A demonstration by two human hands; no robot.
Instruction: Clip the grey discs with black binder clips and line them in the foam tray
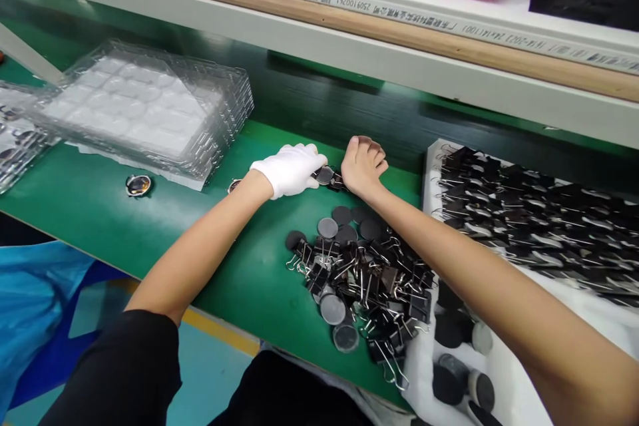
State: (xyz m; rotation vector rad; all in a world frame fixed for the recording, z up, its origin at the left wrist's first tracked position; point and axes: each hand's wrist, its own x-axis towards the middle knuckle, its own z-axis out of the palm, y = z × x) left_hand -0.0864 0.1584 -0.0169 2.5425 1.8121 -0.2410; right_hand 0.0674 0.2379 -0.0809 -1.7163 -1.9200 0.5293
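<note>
My left hand, in a white glove, is closed on a small round piece with a grey disc on top. Dark clip-like parts lie between that disc and my bare right hand. The fingers of my right hand are apart, and the base of its palm is against or close by these parts; contact is unclear. Nearer me, a heap of black binder clips with wire handles lies on the green table, mixed with loose grey and black discs.
Stacked clear plastic trays stand at left; a shiny round watch-like part lies in front. Another is half hidden by my left wrist. At right, a white foam tray holds rows of clips. A shelf beam crosses above.
</note>
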